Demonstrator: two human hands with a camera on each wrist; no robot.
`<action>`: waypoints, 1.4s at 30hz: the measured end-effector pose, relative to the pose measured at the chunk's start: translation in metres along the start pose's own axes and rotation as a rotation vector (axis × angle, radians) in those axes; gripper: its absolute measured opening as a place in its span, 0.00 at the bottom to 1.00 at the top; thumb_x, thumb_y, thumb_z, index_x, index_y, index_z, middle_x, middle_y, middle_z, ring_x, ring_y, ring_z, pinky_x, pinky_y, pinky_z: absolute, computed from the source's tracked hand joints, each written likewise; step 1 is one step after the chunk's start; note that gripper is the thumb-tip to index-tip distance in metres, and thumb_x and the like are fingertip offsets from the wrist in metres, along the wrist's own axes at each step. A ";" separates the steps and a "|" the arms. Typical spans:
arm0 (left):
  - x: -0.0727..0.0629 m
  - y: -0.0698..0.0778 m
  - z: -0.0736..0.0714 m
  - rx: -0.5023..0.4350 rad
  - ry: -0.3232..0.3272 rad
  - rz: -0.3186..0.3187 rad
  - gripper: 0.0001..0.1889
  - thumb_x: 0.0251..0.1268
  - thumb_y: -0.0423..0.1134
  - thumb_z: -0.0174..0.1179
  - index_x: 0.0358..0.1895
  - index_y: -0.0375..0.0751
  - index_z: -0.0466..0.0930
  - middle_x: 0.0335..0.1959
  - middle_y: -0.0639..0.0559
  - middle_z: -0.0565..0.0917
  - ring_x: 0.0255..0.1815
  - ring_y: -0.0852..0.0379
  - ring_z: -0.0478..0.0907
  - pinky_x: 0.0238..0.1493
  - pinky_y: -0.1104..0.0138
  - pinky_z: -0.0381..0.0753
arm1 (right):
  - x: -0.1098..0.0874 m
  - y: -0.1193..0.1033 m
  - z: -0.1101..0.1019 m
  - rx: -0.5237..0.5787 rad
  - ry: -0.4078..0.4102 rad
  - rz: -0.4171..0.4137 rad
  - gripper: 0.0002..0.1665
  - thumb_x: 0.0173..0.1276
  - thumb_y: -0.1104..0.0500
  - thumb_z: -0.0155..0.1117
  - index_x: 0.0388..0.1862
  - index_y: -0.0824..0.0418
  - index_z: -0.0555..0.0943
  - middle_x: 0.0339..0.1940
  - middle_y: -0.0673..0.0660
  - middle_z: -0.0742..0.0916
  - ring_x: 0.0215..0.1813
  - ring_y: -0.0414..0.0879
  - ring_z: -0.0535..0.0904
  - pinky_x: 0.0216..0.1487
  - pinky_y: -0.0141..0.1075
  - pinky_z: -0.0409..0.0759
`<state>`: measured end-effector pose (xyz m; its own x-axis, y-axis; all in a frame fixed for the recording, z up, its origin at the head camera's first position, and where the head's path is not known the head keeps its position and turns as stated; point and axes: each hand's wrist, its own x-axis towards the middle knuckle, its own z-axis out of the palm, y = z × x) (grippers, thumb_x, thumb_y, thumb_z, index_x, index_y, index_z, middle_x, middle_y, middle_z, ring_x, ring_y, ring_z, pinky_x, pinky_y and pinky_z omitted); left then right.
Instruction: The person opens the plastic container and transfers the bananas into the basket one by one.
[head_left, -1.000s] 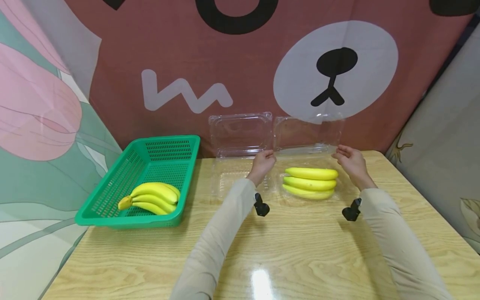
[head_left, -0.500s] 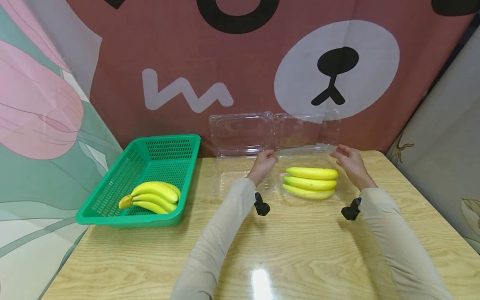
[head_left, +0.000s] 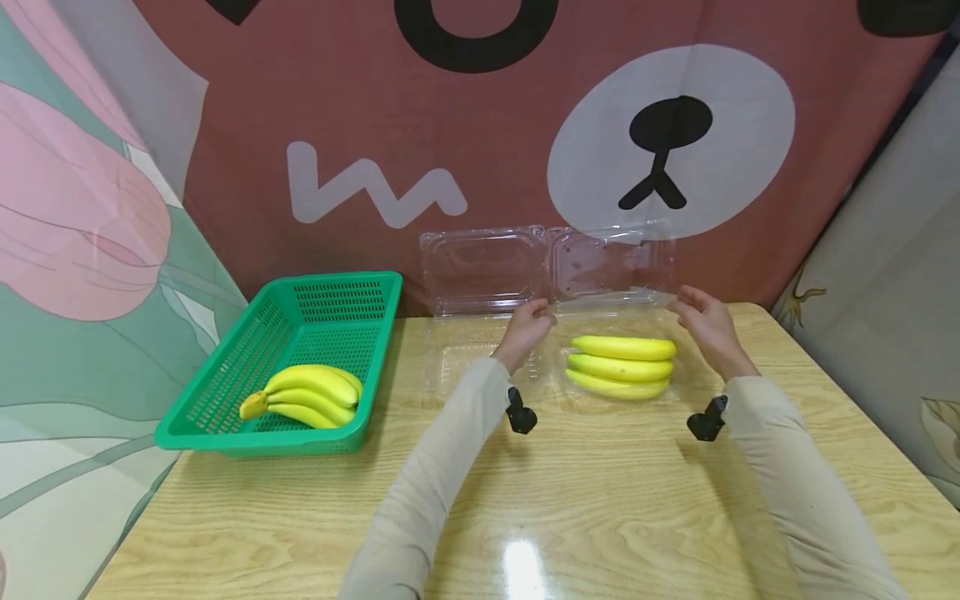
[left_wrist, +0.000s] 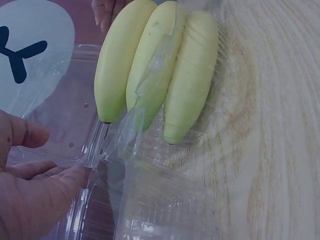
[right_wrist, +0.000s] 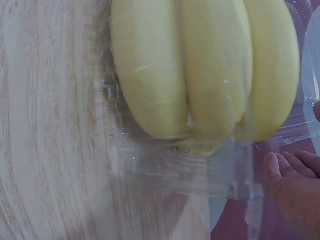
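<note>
A clear plastic clamshell box (head_left: 551, 379) holds a bunch of bananas (head_left: 621, 367) lying crosswise in its base. Its lid (head_left: 611, 265) stands up behind them. My left hand (head_left: 526, 329) is at the hinge corner on the box's left; in the left wrist view its fingertips (left_wrist: 75, 175) are right at the plastic edge, with the thumb apart. On the other side, my right hand (head_left: 707, 327) is beside the hinge's right end, fingers extended. In the right wrist view, this hand (right_wrist: 297, 192) shows nothing in its grasp.
A second clear clamshell box (head_left: 480, 271) stands with its lid up directly left of the first. Farther left, a green basket (head_left: 386, 333) contains another banana bunch (head_left: 311, 394). A printed cloth (head_left: 360, 100) hangs behind the wooden table (head_left: 600, 500).
The lid behind the bananas has shifted slightly left and tipped back. My right hand has drawn slightly away from the lid; my left hand stays nearly in place.
</note>
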<state>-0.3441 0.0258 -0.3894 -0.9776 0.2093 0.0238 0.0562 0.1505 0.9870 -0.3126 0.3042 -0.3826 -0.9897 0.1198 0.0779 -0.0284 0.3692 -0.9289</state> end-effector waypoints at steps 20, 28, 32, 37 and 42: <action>-0.018 0.008 -0.014 0.164 -0.073 0.123 0.24 0.68 0.29 0.52 0.67 0.30 0.68 0.62 0.39 0.75 0.63 0.49 0.72 0.59 0.67 0.73 | -0.028 -0.013 -0.008 -0.108 0.019 -0.122 0.43 0.75 0.43 0.50 0.78 0.63 0.49 0.76 0.63 0.58 0.74 0.59 0.54 0.69 0.56 0.57; -0.024 0.008 -0.019 0.442 -0.136 0.300 0.23 0.69 0.33 0.55 0.66 0.34 0.70 0.60 0.41 0.77 0.58 0.49 0.76 0.55 0.68 0.75 | -0.045 -0.020 -0.016 -0.242 0.014 -0.174 0.42 0.75 0.43 0.51 0.78 0.61 0.51 0.75 0.64 0.61 0.72 0.62 0.58 0.64 0.60 0.62; -0.026 0.009 -0.018 0.604 -0.158 0.388 0.22 0.70 0.36 0.55 0.65 0.35 0.72 0.58 0.43 0.79 0.57 0.50 0.77 0.55 0.67 0.75 | -0.053 -0.020 -0.021 -0.346 0.027 -0.227 0.41 0.75 0.44 0.51 0.78 0.63 0.52 0.74 0.67 0.62 0.70 0.66 0.60 0.61 0.63 0.64; -0.026 0.009 -0.018 0.668 -0.143 0.445 0.20 0.68 0.36 0.57 0.60 0.35 0.76 0.55 0.44 0.81 0.53 0.51 0.78 0.51 0.68 0.77 | -0.061 -0.017 -0.024 -0.437 0.040 -0.292 0.41 0.75 0.47 0.53 0.78 0.63 0.52 0.72 0.71 0.63 0.67 0.72 0.62 0.59 0.64 0.65; -0.024 0.005 -0.016 0.642 -0.157 0.461 0.17 0.67 0.37 0.60 0.55 0.34 0.79 0.54 0.45 0.81 0.53 0.50 0.78 0.51 0.70 0.76 | -0.069 -0.011 -0.024 -0.510 0.042 -0.322 0.40 0.75 0.47 0.52 0.77 0.64 0.53 0.70 0.75 0.65 0.61 0.77 0.66 0.54 0.67 0.67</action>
<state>-0.3241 0.0057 -0.3827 -0.7904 0.5122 0.3361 0.5992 0.5322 0.5981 -0.2410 0.3141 -0.3686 -0.9359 -0.0390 0.3500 -0.2447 0.7868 -0.5666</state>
